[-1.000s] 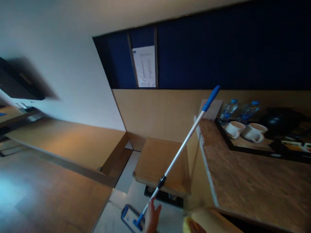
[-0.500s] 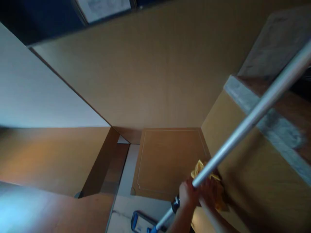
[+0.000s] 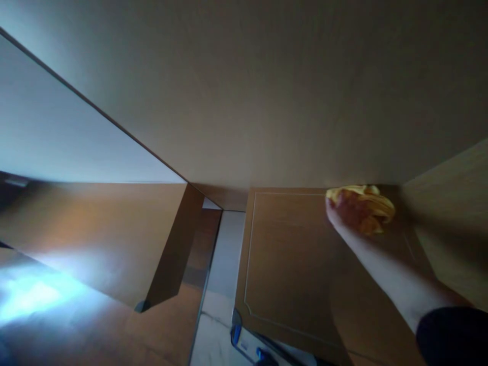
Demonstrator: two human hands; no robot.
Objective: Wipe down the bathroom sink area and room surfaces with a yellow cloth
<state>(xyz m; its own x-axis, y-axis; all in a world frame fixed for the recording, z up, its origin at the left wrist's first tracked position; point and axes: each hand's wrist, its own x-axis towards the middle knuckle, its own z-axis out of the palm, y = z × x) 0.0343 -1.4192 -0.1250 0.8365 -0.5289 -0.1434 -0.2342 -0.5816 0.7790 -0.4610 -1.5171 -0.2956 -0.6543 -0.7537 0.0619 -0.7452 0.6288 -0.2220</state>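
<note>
My right hand (image 3: 348, 208) reaches in from the lower right, fingers closed round a bunched yellow cloth (image 3: 375, 206). It presses the cloth onto a brown wooden panel (image 3: 285, 259) with a pale inset line, close to where its far edge meets the large wooden surface (image 3: 229, 112). The cloth partly hides the fingers. My left hand is out of view. At the bottom edge, a blue-framed mop head (image 3: 247, 345) shows in part below the panel's corner; its pole is out of sight.
To the left, a wooden box-like piece of furniture (image 3: 114, 229) has a dark corner guard (image 3: 142, 306). A pale tiled strip (image 3: 224, 254) runs between the brown panel and the reddish-brown floor (image 3: 160, 330). A wooden side wall (image 3: 457, 203) borders the panel on the right.
Both hands were together at the mop's silver pole, with the cloth there too. Now only my right hand shows, with the cloth at the panel's far edge. The pole and left hand have left view.
</note>
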